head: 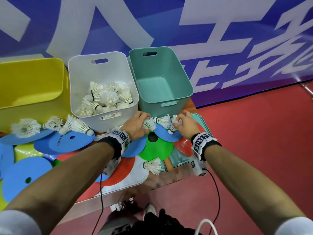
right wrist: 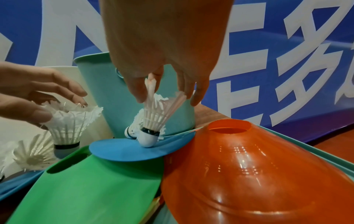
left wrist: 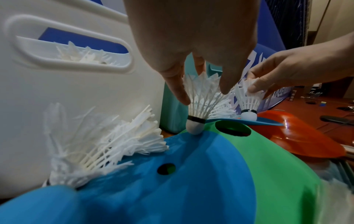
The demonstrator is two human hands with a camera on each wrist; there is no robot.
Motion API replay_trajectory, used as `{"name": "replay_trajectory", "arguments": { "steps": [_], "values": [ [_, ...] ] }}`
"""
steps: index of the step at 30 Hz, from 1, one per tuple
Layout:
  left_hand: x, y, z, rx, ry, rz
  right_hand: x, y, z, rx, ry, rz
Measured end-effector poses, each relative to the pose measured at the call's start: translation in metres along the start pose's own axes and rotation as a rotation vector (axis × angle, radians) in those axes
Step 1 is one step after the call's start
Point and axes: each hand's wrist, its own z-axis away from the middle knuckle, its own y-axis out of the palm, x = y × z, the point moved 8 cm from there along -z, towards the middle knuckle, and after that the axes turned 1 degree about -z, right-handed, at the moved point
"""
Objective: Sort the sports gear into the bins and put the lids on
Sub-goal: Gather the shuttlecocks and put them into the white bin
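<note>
The right hand (right wrist: 162, 63) pinches a shuttlecock's (right wrist: 153, 121) feathers, its cork standing on a blue disc (right wrist: 134, 150) beside an orange cone (right wrist: 249, 166).

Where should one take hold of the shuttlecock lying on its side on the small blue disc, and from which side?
Pinch the shuttlecock from above at the feather stems just behind its cork. It lies flat, cork toward the left hand, with the teal bin close behind, so only the top is free. The skirt tips look frayed and soft.

Head overhead; wrists close, facing bins (head: 105, 106).
</note>
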Motion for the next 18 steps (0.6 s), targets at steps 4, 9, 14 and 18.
{"name": "replay_trajectory", "arguments": {
  "steps": [4,9,14,18],
  "values": [
    [0.0,0.0,0.0,-0.003,-0.018,0.004,0.003,0.003,0.001,0.006,0.003,-0.042],
    [0.003,0.0,-0.001,0.012,-0.049,-0.013,0.004,-0.001,0.003,-0.023,0.022,-0.097],
    [0.006,-0.001,0.0,0.027,-0.088,-0.052,0.009,-0.006,0.01,-0.009,0.02,0.006],
    [0.009,-0.002,0.005,0.03,-0.116,-0.068,0.016,-0.01,0.017,-0.005,-0.026,0.037]
  ]
}}
